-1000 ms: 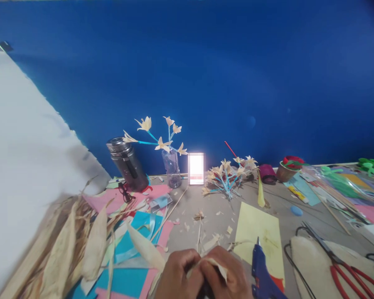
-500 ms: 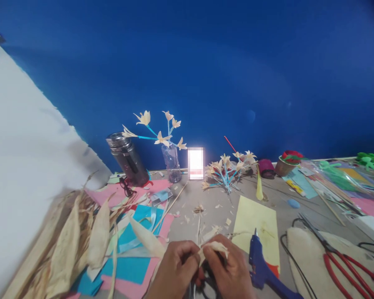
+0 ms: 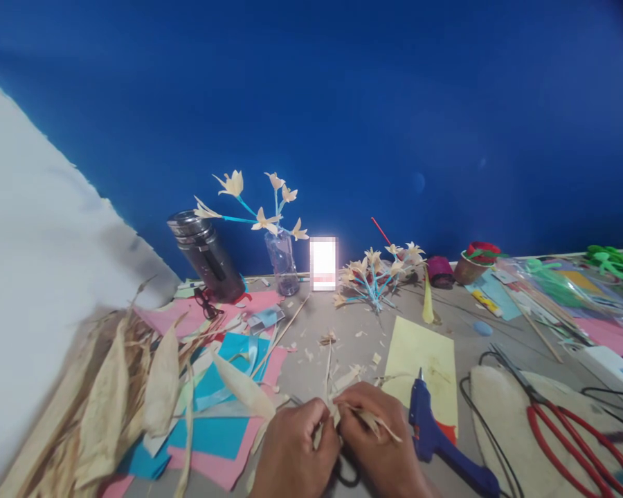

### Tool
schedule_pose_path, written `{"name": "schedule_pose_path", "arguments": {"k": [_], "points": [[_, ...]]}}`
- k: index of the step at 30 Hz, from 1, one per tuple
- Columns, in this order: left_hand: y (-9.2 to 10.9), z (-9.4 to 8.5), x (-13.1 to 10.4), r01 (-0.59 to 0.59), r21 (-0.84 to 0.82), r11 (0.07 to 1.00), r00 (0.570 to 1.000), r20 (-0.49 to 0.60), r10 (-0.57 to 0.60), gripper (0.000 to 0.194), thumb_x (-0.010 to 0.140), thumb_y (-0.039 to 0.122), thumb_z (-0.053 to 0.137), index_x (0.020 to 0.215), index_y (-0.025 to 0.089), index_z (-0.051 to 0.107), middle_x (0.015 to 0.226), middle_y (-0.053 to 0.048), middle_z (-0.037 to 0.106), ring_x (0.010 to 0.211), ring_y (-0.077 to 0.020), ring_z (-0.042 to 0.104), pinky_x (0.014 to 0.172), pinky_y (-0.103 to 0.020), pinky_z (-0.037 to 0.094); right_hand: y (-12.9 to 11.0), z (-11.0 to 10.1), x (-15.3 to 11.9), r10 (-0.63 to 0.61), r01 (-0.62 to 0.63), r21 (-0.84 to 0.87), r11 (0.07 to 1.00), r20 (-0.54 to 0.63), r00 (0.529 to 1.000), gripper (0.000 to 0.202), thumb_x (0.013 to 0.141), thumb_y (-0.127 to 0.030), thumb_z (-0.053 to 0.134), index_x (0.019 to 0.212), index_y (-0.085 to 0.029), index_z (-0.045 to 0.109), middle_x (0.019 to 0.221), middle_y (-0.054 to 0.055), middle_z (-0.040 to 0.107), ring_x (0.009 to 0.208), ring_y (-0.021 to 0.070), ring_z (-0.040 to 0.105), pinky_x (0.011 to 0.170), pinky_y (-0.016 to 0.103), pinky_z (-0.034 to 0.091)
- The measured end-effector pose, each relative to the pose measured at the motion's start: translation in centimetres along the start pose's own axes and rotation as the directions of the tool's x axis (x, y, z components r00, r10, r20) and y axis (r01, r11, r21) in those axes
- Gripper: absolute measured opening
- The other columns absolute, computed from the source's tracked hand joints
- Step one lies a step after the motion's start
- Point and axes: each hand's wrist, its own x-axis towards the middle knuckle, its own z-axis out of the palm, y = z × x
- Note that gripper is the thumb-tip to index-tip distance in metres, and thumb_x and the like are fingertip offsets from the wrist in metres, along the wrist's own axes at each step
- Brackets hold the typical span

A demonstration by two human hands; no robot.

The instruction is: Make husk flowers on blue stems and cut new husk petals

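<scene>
My left hand (image 3: 300,446) and my right hand (image 3: 376,432) are close together at the bottom middle, fingers pinched. Between them is a pale piece of dried husk; its frayed end (image 3: 376,420) sticks out over my right hand. A thin pale stem (image 3: 328,370) runs up from between the hands, with a small brownish tuft at its tip. Right of my right hand lies a blue glue gun (image 3: 436,439), beside a yellow paper sheet (image 3: 420,366).
Dried husks (image 3: 104,404) and coloured papers (image 3: 215,443) lie left. Behind stand a dark flask (image 3: 208,256) and a bottle (image 3: 281,266) holding husk flowers. More flowers (image 3: 374,277) lie mid-back. Red-handled scissors (image 3: 565,429) rest on a pale pad at right.
My hands have turned slightly and now pinch the husk closer together; its free end looks narrower and points down to the right. The whole view has shifted a little.
</scene>
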Motion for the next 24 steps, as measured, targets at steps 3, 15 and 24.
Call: {"name": "schedule_pose_path", "arguments": {"k": [3, 15, 24], "points": [[0.1, -0.3, 0.0, 0.0, 0.03, 1.0, 1.0, -0.026, 0.001, 0.028, 0.084, 0.028, 0.047, 0.058, 0.022, 0.038, 0.053, 0.001, 0.044, 0.054, -0.0142, 0.04, 0.058, -0.029, 0.023, 0.6, -0.6, 0.2, 0.008, -0.009, -0.004, 1.0, -0.044, 0.999, 0.021, 0.08, -0.013, 0.055, 0.073, -0.02, 0.074, 0.065, 0.003, 0.074, 0.059, 0.0166, 0.069, 0.059, 0.024, 0.053], [1.2, -0.6, -0.4, 0.047, -0.161, 0.986, 0.999, -0.018, -0.051, 0.029, 0.09, 0.038, 0.047, 0.066, 0.021, 0.053, 0.059, 0.001, 0.055, 0.059, -0.0149, 0.048, 0.057, -0.026, 0.031, -0.8, -0.7, 0.5, 0.436, -0.468, 0.215, 0.857, 0.18, 0.882, 0.01, 0.073, -0.02, 0.063, 0.065, -0.017, 0.07, 0.058, 0.001, 0.067, 0.054, 0.0148, 0.06, 0.051, 0.023, 0.046], [2.5, -1.9, -0.8, 0.084, -0.199, 0.977, 0.996, -0.016, -0.088, 0.028, 0.085, 0.034, 0.052, 0.061, 0.021, 0.048, 0.053, 0.004, 0.048, 0.052, -0.0118, 0.042, 0.052, -0.024, 0.028, 1.0, -2.2, 1.0, 0.086, -0.096, -0.129, 0.987, -0.081, 0.993, 0.022, 0.084, -0.018, 0.056, 0.078, -0.021, 0.077, 0.078, 0.006, 0.078, 0.072, 0.0198, 0.073, 0.069, 0.029, 0.055]]}}
